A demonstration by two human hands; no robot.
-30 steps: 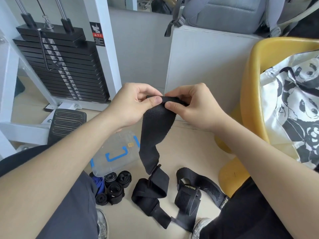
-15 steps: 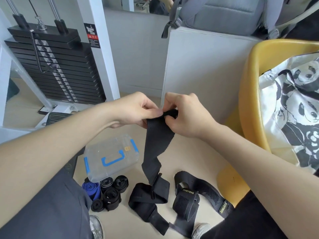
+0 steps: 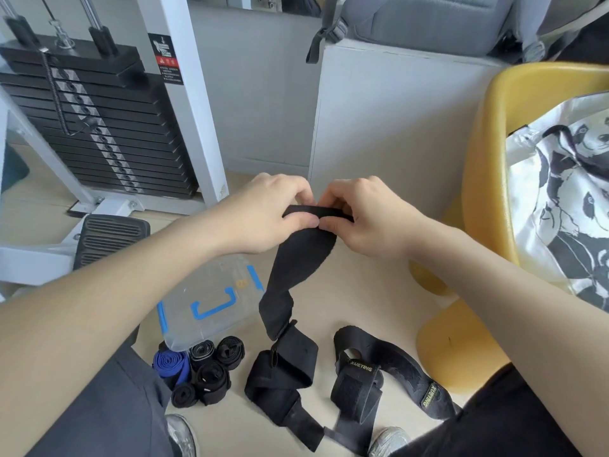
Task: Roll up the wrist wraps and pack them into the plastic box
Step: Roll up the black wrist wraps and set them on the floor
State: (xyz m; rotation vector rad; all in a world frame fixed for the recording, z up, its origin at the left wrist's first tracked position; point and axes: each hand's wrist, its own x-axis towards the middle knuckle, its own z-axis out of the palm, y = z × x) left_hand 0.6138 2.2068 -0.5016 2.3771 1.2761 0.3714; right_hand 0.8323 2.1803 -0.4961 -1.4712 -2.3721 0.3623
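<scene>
Lowered since before: my left hand (image 3: 270, 212) and right hand (image 3: 369, 216) pinching wrap (image 3: 296, 258) end; rolling begun, next tighter turns.

Matt black cloth wrist wrap (image 3: 296, 258) — clear glossy plastic box (image 3: 211, 308)

Lighting: bright, even, soft daylight, perhaps from the upper left. Shadows: faint on the floor (image 3: 362, 291). Glare: none. Focus: centre sharp. Distortion: wide-angle bowing at edges; near forearms enlarged, slightly soft.

Both hands (image 3: 318, 214) pinching black wrist wrap (image 3: 296, 262), lidded plastic box (image 3: 211, 306)
</scene>
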